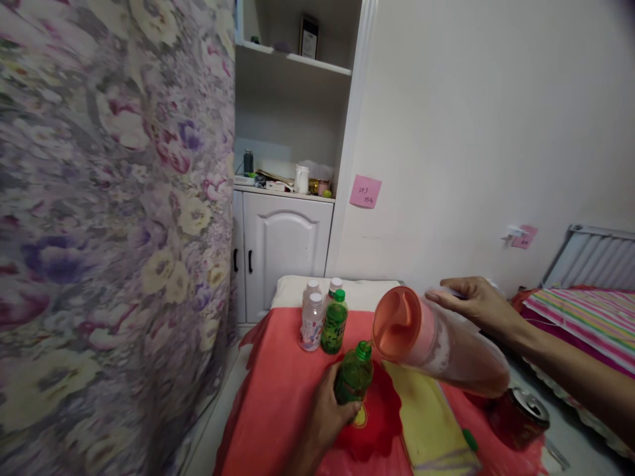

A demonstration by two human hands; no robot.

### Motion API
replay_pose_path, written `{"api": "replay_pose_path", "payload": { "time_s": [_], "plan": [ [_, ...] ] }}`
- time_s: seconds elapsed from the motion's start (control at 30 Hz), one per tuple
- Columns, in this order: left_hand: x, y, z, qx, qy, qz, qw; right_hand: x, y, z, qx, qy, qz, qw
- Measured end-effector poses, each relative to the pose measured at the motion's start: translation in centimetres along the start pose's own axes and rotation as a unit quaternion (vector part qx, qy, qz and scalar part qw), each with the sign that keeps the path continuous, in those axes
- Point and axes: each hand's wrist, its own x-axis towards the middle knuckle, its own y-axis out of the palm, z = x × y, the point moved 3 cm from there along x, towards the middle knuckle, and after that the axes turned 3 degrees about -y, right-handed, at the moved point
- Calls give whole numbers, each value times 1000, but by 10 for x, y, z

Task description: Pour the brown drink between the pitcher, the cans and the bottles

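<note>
A left hand [325, 413] wraps its fingers around an open green bottle [353, 382], held over a red tray [384, 439] midway between the left and right edges of the red-covered tabletop [278, 396]. The right hand [469, 304], its fingers curled at the upper side, holds a tilted pitcher [459, 360], mouth just beside the bottle's neck. Capped bottles [311, 324] stand toward the far left corner; a can [518, 420] sits near the right edge.
</note>
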Motion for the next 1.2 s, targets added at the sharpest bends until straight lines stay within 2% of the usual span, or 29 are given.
{"api": "replay_pose_path", "payload": {
  "time_s": [0.17,0.53,1.2],
  "plan": [
    [-1,1,-4,11,-8,-3,1000,0,0,4,1,2,0,1000],
    [2,1,4,11,1,0,1000,0,0,2,-9,-4,5,1000],
    [2,0,4,13,3,6,1000,0,1,2,3,-4,-1,1000]
  ]
}}
